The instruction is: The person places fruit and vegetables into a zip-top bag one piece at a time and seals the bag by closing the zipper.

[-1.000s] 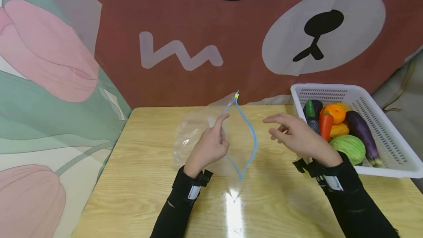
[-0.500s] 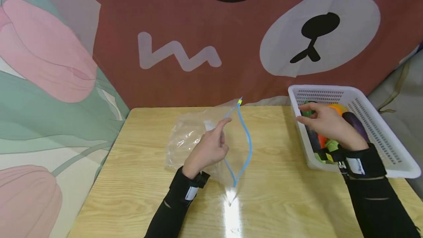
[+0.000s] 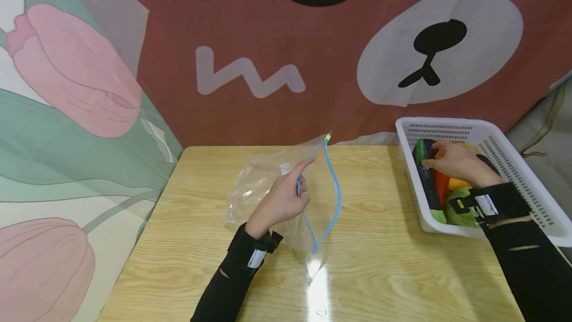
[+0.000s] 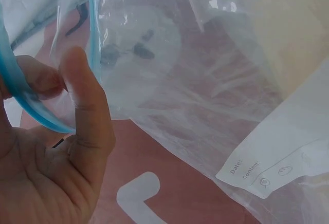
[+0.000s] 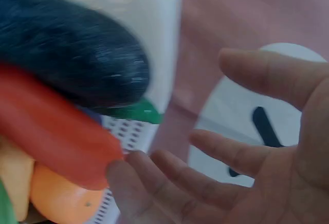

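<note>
My left hand [image 3: 279, 198] grips a clear plastic zip bag [image 3: 252, 188], index finger stretched along its mouth. The blue zip strip [image 3: 338, 198] bows apart, so the mouth gapes toward the right. In the left wrist view the strip runs between thumb and fingers, and a white printed label [image 4: 277, 157] shows on the bag. My right hand [image 3: 460, 163] reaches into a white basket [image 3: 447, 122] of vegetables, fingers spread and nothing between them. Its fingertips are right at a red carrot [image 5: 56, 131], beside a dark green cucumber [image 5: 77, 49].
Also in the basket are a green pepper [image 3: 421, 152], a green cabbage [image 3: 464, 210] and an orange [image 5: 67, 198]. The basket stands at the right of the wooden table [image 3: 380, 262]. A printed cloth [image 3: 330, 63] hangs behind the table.
My right hand has moved right, from beside the bag's mouth to over the basket and down among the vegetables. My left hand keeps its grip on the bag, nearly still.
</note>
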`<act>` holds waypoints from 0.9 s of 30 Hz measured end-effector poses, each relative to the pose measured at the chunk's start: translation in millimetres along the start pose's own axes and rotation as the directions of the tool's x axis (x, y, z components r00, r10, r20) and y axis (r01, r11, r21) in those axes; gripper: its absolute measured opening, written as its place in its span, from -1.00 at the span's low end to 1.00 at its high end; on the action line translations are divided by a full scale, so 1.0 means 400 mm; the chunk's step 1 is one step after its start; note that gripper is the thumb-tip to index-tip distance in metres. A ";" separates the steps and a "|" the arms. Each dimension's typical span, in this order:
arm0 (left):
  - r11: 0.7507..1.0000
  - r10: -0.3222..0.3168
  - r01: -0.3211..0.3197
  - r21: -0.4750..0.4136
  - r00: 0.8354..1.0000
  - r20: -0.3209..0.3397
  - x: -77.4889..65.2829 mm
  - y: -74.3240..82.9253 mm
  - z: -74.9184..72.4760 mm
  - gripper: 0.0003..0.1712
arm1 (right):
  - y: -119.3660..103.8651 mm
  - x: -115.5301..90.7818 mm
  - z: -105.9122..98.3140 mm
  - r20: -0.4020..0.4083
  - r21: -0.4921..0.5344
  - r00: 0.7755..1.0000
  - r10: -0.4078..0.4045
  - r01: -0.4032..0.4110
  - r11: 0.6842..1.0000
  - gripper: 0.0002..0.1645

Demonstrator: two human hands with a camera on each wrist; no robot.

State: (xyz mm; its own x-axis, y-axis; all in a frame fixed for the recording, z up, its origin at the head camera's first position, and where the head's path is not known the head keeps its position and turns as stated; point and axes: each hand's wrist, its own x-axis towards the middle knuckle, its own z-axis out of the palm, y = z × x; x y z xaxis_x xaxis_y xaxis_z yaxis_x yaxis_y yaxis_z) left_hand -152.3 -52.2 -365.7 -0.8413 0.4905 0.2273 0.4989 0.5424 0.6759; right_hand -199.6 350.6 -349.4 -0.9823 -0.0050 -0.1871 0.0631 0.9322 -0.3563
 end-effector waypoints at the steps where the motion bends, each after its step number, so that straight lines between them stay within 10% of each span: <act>1: 1.000 0.003 -0.003 0.002 1.000 0.001 -0.001 0.001 0.000 -0.13 | 0.008 0.006 0.004 0.005 -0.004 1.000 0.002 -0.002 1.000 -0.07; 27: 0.999 0.024 -0.024 -0.031 1.000 0.009 -0.026 -0.008 -0.011 -0.16 | 0.023 0.072 0.051 0.102 -0.112 0.993 -0.062 0.073 0.991 0.06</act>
State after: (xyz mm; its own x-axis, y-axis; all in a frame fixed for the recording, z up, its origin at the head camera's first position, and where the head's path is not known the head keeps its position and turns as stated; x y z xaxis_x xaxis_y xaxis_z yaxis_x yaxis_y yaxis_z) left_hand -146.1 -62.0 -367.2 -0.8270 0.5095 0.2376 0.5123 0.5090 0.6918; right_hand -223.8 351.8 -376.6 -0.9612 -0.0997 -0.2571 -0.0292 0.9640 -0.2643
